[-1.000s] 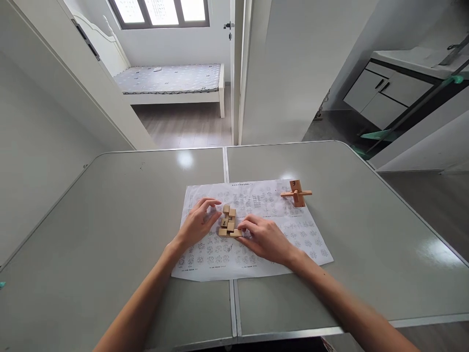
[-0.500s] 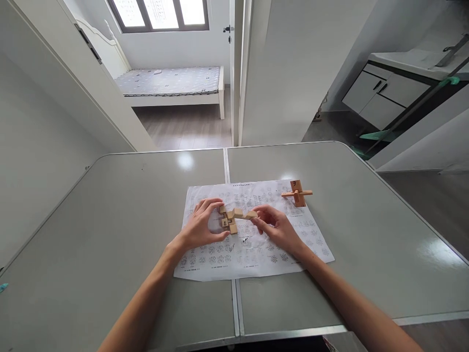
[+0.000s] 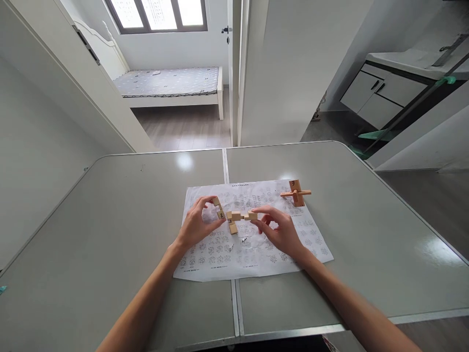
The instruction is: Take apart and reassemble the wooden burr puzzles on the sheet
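Note:
Over the middle of a printed paper sheet, both my hands hold light wooden puzzle pieces just above the table. My left hand pinches a notched piece marked with a black number. My right hand grips the right end of another notched wooden bar, which points left and meets the left hand's piece. One more short block hangs under that joint. A darker assembled wooden cross puzzle stands on the sheet's far right corner.
The grey folding table has a seam down its middle and rounded far corners. Beyond it a doorway opens onto a room with a bed. At the right stand white cabinets and a green-tipped pole.
The pieces lay flat on the sheet one second ago. Both hands have since lifted them; my right hand pulled one bar out to the right while my left tilted its piece up.

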Tool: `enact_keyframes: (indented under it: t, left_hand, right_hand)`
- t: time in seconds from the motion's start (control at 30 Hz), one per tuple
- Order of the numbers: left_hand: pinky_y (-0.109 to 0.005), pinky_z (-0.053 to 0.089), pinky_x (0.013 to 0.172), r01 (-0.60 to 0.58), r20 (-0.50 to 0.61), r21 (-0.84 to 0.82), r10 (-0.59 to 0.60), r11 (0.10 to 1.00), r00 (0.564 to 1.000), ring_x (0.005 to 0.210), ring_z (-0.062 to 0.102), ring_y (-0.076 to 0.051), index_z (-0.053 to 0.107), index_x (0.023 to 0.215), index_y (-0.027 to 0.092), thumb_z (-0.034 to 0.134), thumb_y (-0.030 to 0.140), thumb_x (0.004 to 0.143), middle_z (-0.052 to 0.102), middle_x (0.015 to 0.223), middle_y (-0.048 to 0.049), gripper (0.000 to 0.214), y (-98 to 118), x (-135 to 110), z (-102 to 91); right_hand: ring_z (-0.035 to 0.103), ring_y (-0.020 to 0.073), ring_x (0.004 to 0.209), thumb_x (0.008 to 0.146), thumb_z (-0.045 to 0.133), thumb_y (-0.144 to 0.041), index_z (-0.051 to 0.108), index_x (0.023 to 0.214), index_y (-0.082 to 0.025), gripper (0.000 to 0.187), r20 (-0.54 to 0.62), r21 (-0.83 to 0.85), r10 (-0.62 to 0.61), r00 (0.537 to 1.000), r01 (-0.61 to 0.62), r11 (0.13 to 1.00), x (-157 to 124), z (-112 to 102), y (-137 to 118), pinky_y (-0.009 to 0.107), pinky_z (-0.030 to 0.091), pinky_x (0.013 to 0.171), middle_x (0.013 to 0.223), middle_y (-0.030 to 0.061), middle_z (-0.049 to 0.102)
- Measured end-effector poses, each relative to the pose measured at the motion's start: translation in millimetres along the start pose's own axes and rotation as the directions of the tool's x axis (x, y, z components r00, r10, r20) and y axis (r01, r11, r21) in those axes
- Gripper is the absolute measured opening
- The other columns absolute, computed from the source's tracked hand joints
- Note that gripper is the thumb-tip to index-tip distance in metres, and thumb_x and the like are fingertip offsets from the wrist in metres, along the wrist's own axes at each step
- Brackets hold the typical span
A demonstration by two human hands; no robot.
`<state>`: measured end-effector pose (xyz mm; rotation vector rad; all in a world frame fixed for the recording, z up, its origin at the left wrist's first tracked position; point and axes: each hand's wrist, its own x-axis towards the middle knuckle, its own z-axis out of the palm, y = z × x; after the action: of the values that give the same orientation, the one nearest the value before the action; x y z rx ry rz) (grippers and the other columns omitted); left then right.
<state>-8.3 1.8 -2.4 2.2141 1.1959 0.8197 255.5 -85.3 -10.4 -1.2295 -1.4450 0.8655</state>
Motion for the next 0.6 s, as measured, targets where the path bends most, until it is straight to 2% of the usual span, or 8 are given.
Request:
enact_keyframes:
  t: [0.1,0.27,0.33,0.43,0.5,0.6]
  left_hand:
    - [-0.045,0.058,0.092,0.014,-0.083,-0.061,-0.019,0.998,0.996,0.102,0.067,-0.024,0.057,0.129,0.027,0.079,0.041,0.085,0.069,0.126,-0.0068,0.051,6.3,-1.1,5.3]
    - [-0.042,0.058,0.091,-0.011,-0.097,-0.109,0.0,0.994,0.995,0.105,0.068,-0.023,0.056,0.132,0.028,0.079,0.038,0.085,0.068,0.13,-0.0067,0.052,14.3,-4.6,14.5]
    - [-0.042,0.057,0.091,-0.034,-0.098,-0.108,0.024,0.994,0.995,0.105,0.067,-0.023,0.056,0.131,0.028,0.079,0.036,0.086,0.069,0.129,-0.0064,0.051,17.9,-6.1,16.6]
    - [-0.042,0.057,0.09,-0.077,-0.092,-0.097,0.068,0.992,0.993,0.108,0.066,-0.025,0.054,0.132,0.029,0.081,0.035,0.085,0.068,0.128,-0.0066,0.054,24.9,-8.7,18.7]
    - [-0.044,0.057,0.092,-0.122,-0.086,-0.08,0.115,0.989,0.99,0.113,0.065,-0.027,0.053,0.135,0.03,0.082,0.034,0.085,0.067,0.13,-0.008,0.058,29.7,-10.7,20.1]
    - [-0.048,0.054,0.101,-0.22,-0.086,-0.05,0.215,0.974,0.973,0.123,0.062,-0.03,0.052,0.138,0.031,0.08,0.032,0.087,0.063,0.133,-0.0104,0.057,35.1,-14.1,22.0]
  right_hand:
    - [0.065,0.016,0.058,0.098,0.071,-0.042,0.077,0.109,-0.032,0.016,0.003,-0.021,-0.081,0.997,0.081,0.997,-4.3,1.9,-0.6,0.033,0.05,0.053,0.116,0.0067,0.076]
    - [0.066,0.0174,0.061,0.095,0.074,-0.042,0.08,0.103,-0.032,0.014,-0.021,0.019,-0.093,0.995,0.094,0.995,-7.5,3.7,-5.9,0.038,0.055,0.058,0.115,0.008,0.078]
    - [0.066,0.0174,0.06,0.093,0.077,-0.043,0.08,0.102,-0.032,0.015,-0.018,0.06,-0.042,0.999,0.043,0.997,-6.7,3.9,-8.6,0.037,0.054,0.058,0.108,0.007,0.079]
    - [0.065,0.0161,0.058,0.09,0.08,-0.043,0.078,0.105,-0.031,0.019,0.078,0.19,0.084,0.993,-0.097,0.977,-2.9,3.4,-10.5,0.033,0.05,0.055,0.098,0.004,0.078]
    - [0.066,0.0147,0.061,0.089,0.081,-0.043,0.078,0.104,-0.031,0.02,0.172,0.297,0.127,0.977,-0.174,0.939,0.3,2.6,-10.3,0.03,0.047,0.052,0.114,0.0051,0.076]
    - [0.066,0.0103,0.058,0.085,0.083,-0.041,0.079,0.102,-0.031,0.02,0.298,0.396,0.117,0.947,-0.234,0.888,3.2,2.3,-10.3,0.028,0.047,0.048,0.142,0.0065,0.065]
